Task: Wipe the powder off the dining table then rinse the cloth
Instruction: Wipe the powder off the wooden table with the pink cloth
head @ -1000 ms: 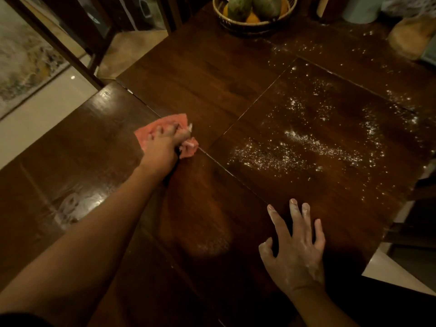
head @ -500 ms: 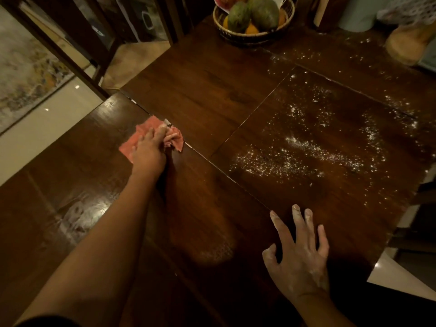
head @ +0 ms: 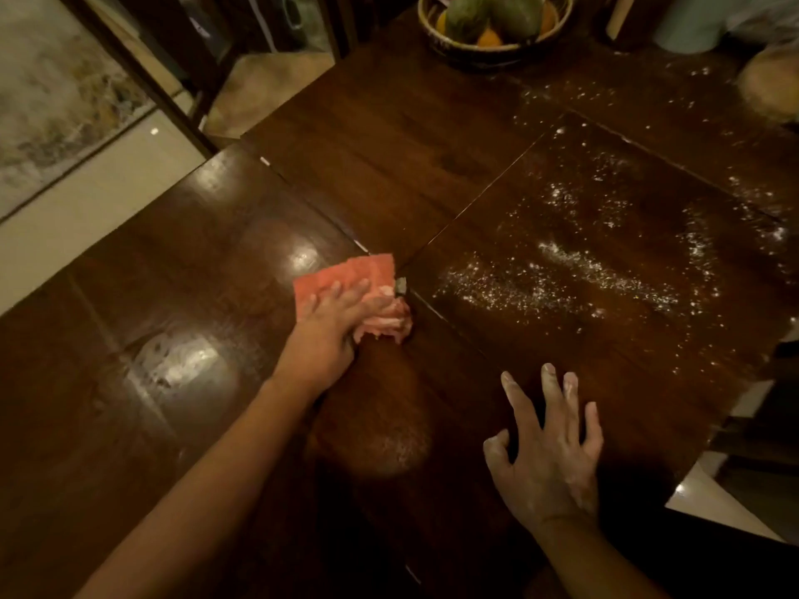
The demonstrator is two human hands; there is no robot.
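A pink-orange cloth (head: 346,272) lies on the dark wooden dining table (head: 389,144), just left of where the table's seams meet. My left hand (head: 328,330) presses down on it with fingers stretched over the flat part. The cloth is bunched up beside my thumb. White powder (head: 562,278) is scattered across the right panel, thickest in a band right of the cloth, with more specks toward the far right. My right hand (head: 549,451), dusted with powder, rests flat on the table near me with fingers spread, holding nothing.
A basket of fruit (head: 493,49) stands at the table's far edge. A pale container (head: 691,23) and a round tan object (head: 769,88) sit at the far right. A chair (head: 268,88) stands past the far left corner. The table's right edge drops to light floor.
My left hand has slid the cloth to the right, from nearer the table's left side up to the seam junction beside the powder. The right hand has stayed in place.
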